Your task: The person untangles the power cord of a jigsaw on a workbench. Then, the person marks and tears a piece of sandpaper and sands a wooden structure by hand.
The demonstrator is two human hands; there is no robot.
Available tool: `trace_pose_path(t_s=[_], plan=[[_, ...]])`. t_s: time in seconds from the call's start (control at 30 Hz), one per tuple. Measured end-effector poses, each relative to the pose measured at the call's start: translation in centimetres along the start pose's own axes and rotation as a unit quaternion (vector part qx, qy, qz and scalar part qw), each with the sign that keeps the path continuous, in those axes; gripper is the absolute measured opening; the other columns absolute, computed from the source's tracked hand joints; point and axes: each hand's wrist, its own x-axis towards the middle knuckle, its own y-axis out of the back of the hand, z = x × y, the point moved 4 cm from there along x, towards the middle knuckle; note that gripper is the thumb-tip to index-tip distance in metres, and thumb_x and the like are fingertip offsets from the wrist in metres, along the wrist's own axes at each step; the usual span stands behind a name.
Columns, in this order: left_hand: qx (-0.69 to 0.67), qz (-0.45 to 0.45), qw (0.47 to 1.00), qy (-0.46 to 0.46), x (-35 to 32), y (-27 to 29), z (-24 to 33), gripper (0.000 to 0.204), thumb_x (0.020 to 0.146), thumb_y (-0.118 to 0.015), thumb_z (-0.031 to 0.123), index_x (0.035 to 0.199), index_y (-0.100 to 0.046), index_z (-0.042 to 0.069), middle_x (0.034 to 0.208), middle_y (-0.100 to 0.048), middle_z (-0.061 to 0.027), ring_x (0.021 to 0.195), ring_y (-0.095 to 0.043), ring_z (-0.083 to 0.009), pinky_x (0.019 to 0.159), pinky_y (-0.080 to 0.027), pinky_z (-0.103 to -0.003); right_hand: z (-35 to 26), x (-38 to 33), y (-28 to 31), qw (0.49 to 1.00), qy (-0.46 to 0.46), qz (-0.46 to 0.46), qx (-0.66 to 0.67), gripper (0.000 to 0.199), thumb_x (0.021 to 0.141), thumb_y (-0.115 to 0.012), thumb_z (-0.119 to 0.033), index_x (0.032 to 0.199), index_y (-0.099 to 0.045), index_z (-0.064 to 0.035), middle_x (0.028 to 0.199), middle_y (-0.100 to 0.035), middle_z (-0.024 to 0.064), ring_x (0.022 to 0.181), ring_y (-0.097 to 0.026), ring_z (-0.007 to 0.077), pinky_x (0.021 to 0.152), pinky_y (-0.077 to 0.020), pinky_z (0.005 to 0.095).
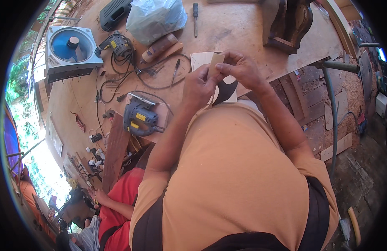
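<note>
Both my hands are raised above the wooden workbench point(243, 33) and grip one small tan sheet, apparently sandpaper point(214, 63). My left hand point(198, 85) pinches its lower part between thumb and fingers. My right hand point(238, 67) holds its upper right edge with the fingertips. Under my hands a flat wooden board with a dark curved cut-out point(227, 90) lies on the bench.
A blue jigsaw point(140, 118) rests on the bench to my left, with a power drill point(114, 44) and tangled cables behind it. A square fan point(70, 49), a plastic bag point(155, 17), a screwdriver point(195, 16) and a carved wooden piece point(289, 23) stand farther back. Another person in red point(118, 201) sits at lower left.
</note>
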Motion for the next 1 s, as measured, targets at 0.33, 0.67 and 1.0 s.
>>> trace_pose_path(t_s=[0.33,0.67,1.0], plan=[[0.006,-0.023,0.998,-0.052,-0.1,1.1,-0.7,0.023,0.088,-0.063,0.018,0.104,-0.066,0.002,0.093,-0.067,-0.0135,0.084,-0.064,-0.0181,0.073,-0.049,-0.030,-0.9,0.0,-0.6,0.997,0.009,0.002,-0.074,0.007,0.086,-0.065,-0.006,0.088,-0.061,-0.0005,0.076,-0.062,0.0005,0.070,-0.056,0.0056,0.063,-0.0487,0.0222],[0.177,-0.047,0.954,-0.239,5.0,6.8,4.4,0.028,0.082,-0.067,0.017,0.107,-0.065,0.007,0.117,-0.060,-0.0145,0.120,-0.050,-0.0341,0.097,-0.038,-0.040,-7.6,2.3,-1.3,0.967,0.044,-0.168,-0.189,0.008,0.088,-0.064,-0.008,0.089,-0.062,0.0002,0.080,-0.062,-0.0032,0.078,-0.053,0.0020,0.070,-0.0451,0.0228],[0.299,0.093,0.939,-0.145,4.7,4.3,5.1,0.025,0.090,-0.056,0.024,0.079,-0.063,0.003,0.070,-0.059,-0.0168,0.066,-0.055,-0.0360,0.062,-0.040,-0.041,-8.4,1.3,-4.3,0.687,0.278,0.153,-0.654,0.011,0.079,-0.058,-0.012,0.074,-0.057,-0.0025,0.070,-0.057,0.0138,0.067,-0.062,0.0319,0.059,-0.0508,0.0400]])
